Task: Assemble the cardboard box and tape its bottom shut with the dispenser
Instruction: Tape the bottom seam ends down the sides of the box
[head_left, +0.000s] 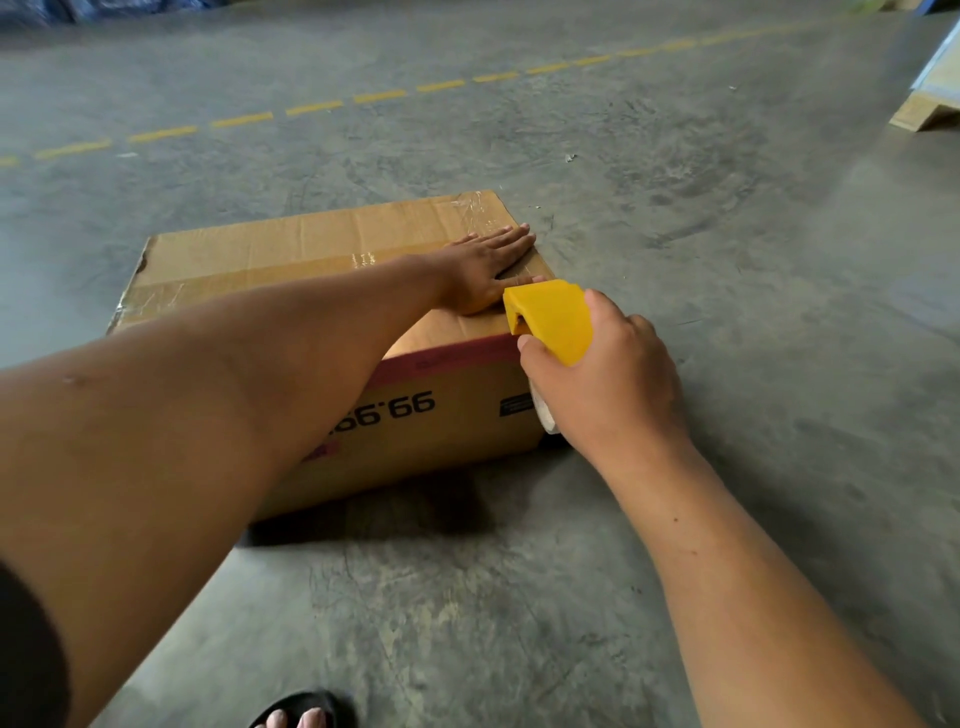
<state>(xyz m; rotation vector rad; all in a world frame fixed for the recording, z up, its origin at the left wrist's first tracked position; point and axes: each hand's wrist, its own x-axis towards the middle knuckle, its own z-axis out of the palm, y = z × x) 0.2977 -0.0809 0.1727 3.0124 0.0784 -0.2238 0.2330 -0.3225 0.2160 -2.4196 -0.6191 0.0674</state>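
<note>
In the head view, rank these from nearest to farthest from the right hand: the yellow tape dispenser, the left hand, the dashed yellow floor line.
1. Yellow tape dispenser: gripped in the right hand itself, at the box's near right corner.
2. Left hand: flat on the box top, just beyond the dispenser.
3. Dashed yellow floor line: far across the floor.

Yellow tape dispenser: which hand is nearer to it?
Right. The right hand grips the yellow tape dispenser at the cardboard box's right end; the left hand lies flat on the box top just beside it.
</note>
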